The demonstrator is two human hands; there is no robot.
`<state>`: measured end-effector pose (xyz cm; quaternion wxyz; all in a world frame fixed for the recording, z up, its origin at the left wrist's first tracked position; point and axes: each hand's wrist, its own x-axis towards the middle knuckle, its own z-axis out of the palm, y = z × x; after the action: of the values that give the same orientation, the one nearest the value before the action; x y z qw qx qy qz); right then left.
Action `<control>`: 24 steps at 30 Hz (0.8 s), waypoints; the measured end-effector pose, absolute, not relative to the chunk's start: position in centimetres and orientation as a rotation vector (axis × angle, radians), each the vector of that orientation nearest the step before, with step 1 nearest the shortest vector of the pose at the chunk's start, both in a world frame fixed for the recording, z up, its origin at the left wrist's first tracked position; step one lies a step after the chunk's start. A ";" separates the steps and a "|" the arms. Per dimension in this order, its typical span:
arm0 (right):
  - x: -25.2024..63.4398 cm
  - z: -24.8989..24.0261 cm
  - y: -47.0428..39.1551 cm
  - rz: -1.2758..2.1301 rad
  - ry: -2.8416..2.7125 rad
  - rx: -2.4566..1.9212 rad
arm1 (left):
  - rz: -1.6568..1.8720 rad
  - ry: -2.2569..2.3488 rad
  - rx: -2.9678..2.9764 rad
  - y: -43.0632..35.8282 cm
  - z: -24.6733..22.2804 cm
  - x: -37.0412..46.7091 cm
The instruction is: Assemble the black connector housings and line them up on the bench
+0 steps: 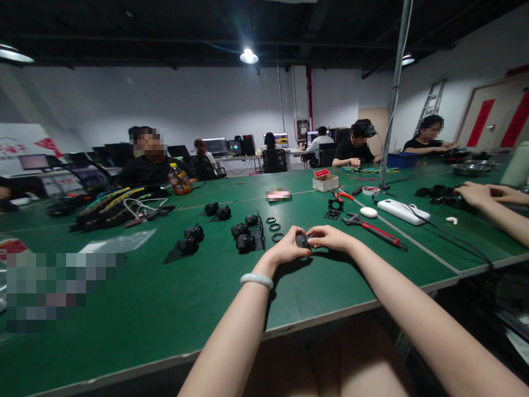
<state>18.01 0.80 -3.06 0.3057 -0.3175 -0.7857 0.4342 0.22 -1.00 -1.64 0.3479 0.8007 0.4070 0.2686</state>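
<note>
My left hand (289, 243) and my right hand (327, 238) meet near the front of the green table, both closed on a small black plastic fitting (303, 241). Fingers cover much of the fitting, so its full shape is hidden. Just left of my hands, several black rings (275, 226) lie in a row. Farther left are black brackets with thick round fittings, one group (247, 241) close by, another (188, 241) beyond it and a third (217, 211) farther back. A bare black bracket (334, 208) with a round hole stands behind my right hand.
Right of my hands lie an adjustable wrench (376, 231), orange-handled pliers (344, 195), a white round case (368, 212) and a white power strip (403, 212) with a black cable. A metal pole (394, 99) rises from the table. A co-worker's hands (483, 194) handle black parts at right.
</note>
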 end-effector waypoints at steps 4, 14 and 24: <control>18.1 -3.2 1.0 1.145 -2.088 -0.834 | 0.692 1.058 2.070 -1.1 -1.5 0.3; 18.5 -3.1 1.0 1.226 -2.044 -0.774 | 0.708 1.044 2.046 -1.7 -0.7 0.6; 18.2 -2.8 0.5 1.185 -2.042 -0.762 | 0.723 1.065 2.031 -2.0 -0.5 0.8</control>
<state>18.18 0.54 -2.78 0.3244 -0.2906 -0.7786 0.4518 0.76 -2.02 -0.49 0.3601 0.7879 0.4133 0.2805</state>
